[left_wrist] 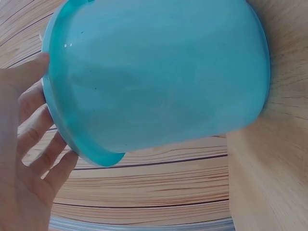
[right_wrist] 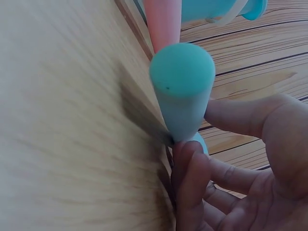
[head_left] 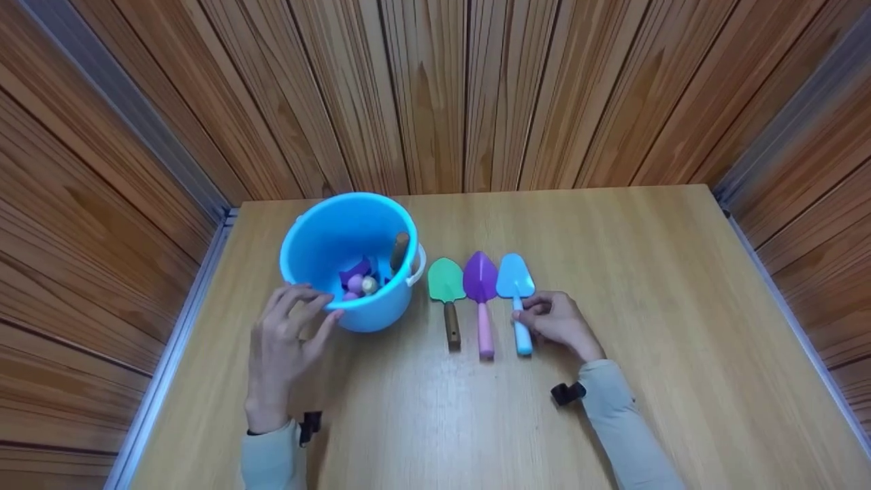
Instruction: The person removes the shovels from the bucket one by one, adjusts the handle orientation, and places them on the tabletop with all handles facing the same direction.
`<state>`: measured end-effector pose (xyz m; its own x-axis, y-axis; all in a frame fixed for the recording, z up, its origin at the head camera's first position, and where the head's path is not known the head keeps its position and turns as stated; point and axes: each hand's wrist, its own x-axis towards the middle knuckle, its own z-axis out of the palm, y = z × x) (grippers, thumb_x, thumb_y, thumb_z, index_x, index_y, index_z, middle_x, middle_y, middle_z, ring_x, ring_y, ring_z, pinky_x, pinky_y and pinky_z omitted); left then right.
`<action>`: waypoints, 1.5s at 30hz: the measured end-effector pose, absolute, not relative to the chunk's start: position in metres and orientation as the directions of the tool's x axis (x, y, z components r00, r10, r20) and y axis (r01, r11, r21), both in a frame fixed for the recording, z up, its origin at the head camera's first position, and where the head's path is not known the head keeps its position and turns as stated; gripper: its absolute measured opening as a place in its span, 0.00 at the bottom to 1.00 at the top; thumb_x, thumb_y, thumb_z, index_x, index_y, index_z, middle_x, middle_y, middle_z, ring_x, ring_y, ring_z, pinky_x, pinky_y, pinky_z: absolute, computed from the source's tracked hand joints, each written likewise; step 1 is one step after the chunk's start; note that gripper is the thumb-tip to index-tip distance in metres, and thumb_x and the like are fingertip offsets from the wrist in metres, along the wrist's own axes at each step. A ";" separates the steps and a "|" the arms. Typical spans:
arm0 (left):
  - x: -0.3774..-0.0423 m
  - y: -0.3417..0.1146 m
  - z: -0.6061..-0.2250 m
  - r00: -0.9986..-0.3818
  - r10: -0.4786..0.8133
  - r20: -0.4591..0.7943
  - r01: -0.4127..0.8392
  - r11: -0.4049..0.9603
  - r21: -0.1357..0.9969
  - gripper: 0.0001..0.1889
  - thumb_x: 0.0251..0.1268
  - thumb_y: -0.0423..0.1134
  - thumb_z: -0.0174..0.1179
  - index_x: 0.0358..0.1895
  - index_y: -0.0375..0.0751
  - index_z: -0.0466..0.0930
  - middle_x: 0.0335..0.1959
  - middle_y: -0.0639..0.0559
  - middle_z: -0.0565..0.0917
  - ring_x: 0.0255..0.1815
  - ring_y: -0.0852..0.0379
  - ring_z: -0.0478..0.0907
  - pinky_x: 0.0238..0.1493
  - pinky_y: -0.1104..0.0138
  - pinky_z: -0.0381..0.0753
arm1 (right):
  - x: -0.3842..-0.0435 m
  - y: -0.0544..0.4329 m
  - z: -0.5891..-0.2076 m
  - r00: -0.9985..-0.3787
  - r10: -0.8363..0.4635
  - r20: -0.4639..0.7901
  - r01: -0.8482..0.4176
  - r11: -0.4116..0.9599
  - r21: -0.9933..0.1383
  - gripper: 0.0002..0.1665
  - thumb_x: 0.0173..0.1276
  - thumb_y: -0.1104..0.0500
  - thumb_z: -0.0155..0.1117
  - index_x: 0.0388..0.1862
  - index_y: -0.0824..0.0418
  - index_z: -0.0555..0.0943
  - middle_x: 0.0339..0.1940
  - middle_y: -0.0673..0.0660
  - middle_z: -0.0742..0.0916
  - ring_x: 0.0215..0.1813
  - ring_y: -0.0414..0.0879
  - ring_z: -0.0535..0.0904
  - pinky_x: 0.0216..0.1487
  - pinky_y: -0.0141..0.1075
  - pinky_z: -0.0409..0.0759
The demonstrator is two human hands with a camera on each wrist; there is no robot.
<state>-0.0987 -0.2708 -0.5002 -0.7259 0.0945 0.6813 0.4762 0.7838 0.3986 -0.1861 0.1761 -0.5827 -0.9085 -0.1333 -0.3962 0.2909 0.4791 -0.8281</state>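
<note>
A blue bucket (head_left: 381, 314) stands at the left of the table, and my left hand (head_left: 282, 344) holds its near-left rim. In the left wrist view, the thumb of my left hand (left_wrist: 29, 139) lies at the rim of the bucket (left_wrist: 163, 72), the other fingers along the same edge. With my right hand (head_left: 559, 321) I pinch the handle of a light blue trowel (head_left: 516, 275). The right wrist view has the handle end of that trowel (right_wrist: 183, 72) between the thumb and fingers of my right hand (right_wrist: 240, 178), just off the tabletop.
Left of the blue trowel lie a purple trowel (head_left: 480, 275) with a pink handle and a green trowel (head_left: 446, 279) with a brown handle. Inside the bucket are a brown handle (head_left: 399, 252) and small purple pieces (head_left: 355, 272). Wood-panelled walls (head_left: 435, 95) border the table (head_left: 646, 272).
</note>
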 end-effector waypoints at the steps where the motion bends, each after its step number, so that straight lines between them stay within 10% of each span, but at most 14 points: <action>1: -0.099 -0.270 -0.501 -0.725 0.097 0.682 0.478 0.783 0.397 0.18 0.55 0.37 0.83 0.51 0.44 0.93 0.49 0.48 0.90 0.57 0.47 0.84 0.57 0.45 0.89 | -0.186 0.177 -0.581 -0.905 -0.130 -0.405 0.298 0.487 -0.821 0.24 0.74 0.49 0.74 0.60 0.62 0.83 0.43 0.55 0.85 0.36 0.45 0.82 0.34 0.35 0.84; 13: -0.099 -0.270 -0.501 -0.734 0.080 0.674 0.467 0.780 0.416 0.20 0.56 0.38 0.83 0.53 0.48 0.92 0.51 0.51 0.91 0.58 0.49 0.84 0.60 0.47 0.88 | -0.208 0.176 -0.523 -0.935 -0.154 -0.320 0.157 0.630 -0.761 0.35 0.77 0.43 0.69 0.73 0.62 0.77 0.59 0.60 0.84 0.56 0.53 0.82 0.52 0.41 0.83; 24: -0.100 -0.270 -0.500 -0.718 0.078 0.692 0.476 0.780 0.407 0.19 0.55 0.37 0.83 0.51 0.46 0.92 0.50 0.51 0.90 0.57 0.49 0.84 0.55 0.46 0.90 | -0.248 0.123 -0.464 -0.951 -0.278 -0.132 -0.119 0.727 -0.676 0.29 0.72 0.52 0.75 0.67 0.62 0.81 0.57 0.63 0.87 0.54 0.57 0.86 0.53 0.50 0.86; 33: -0.098 -0.273 -0.499 -0.733 0.075 0.676 0.475 0.768 0.430 0.17 0.59 0.40 0.81 0.51 0.48 0.93 0.50 0.51 0.91 0.58 0.50 0.84 0.56 0.45 0.90 | -0.262 0.064 -0.429 -0.908 -0.414 -0.055 -0.279 0.699 -0.658 0.37 0.75 0.49 0.73 0.77 0.60 0.75 0.78 0.62 0.78 0.77 0.61 0.74 0.75 0.56 0.77; 45: -0.099 -0.269 -0.497 -0.740 0.066 0.669 0.466 0.768 0.439 0.16 0.60 0.41 0.81 0.52 0.48 0.92 0.50 0.51 0.90 0.58 0.50 0.84 0.57 0.45 0.89 | -0.257 0.012 -0.414 -0.792 -0.586 0.172 -0.543 0.548 -0.637 0.36 0.79 0.47 0.68 0.80 0.57 0.72 0.78 0.58 0.78 0.79 0.56 0.74 0.77 0.55 0.75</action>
